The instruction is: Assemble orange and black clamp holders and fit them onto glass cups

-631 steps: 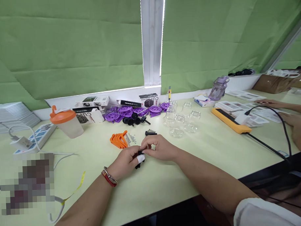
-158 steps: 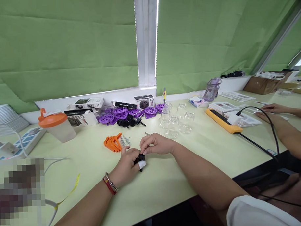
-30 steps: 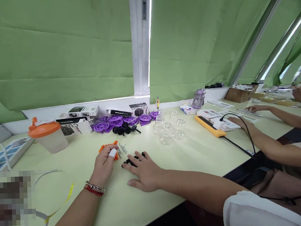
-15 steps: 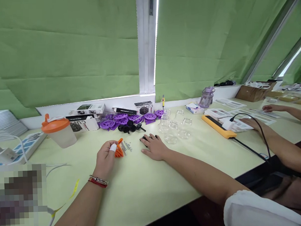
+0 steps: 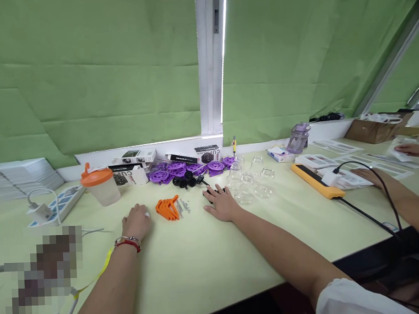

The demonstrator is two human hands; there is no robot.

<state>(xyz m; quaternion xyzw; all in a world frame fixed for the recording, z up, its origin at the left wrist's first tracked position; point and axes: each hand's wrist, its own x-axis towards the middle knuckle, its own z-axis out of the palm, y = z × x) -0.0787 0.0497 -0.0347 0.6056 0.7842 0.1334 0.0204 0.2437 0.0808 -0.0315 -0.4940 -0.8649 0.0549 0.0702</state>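
Note:
My left hand (image 5: 136, 221) rests on the table with its fingers curled in. No object shows in it. Just to its right lies a neat stack of orange hook-shaped plastic pieces (image 5: 167, 209), apart from the fingers. Beside them are several metal screws (image 5: 179, 207) and smaller bits of hardware (image 5: 186, 207). My right hand (image 5: 223, 204) lies flat, fingers spread, over small black parts (image 5: 208, 193) that it mostly hides. Behind, black knobs (image 5: 184, 180) sit in front of purple spoked plastic pieces (image 5: 158, 175).
Clear cup-like parts (image 5: 246, 177) stand right of my right hand. An orange-lidded cup (image 5: 99, 188) and a power strip (image 5: 65, 203) are at left. Cup-holder boxes (image 5: 136, 175) line the back. A yellow-black power strip (image 5: 315, 183) lies before another person's arm (image 5: 396, 194).
My left hand has let go of the orange pieces and drawn back to the left. My right hand stays spread over the black parts. The view has shifted slightly.

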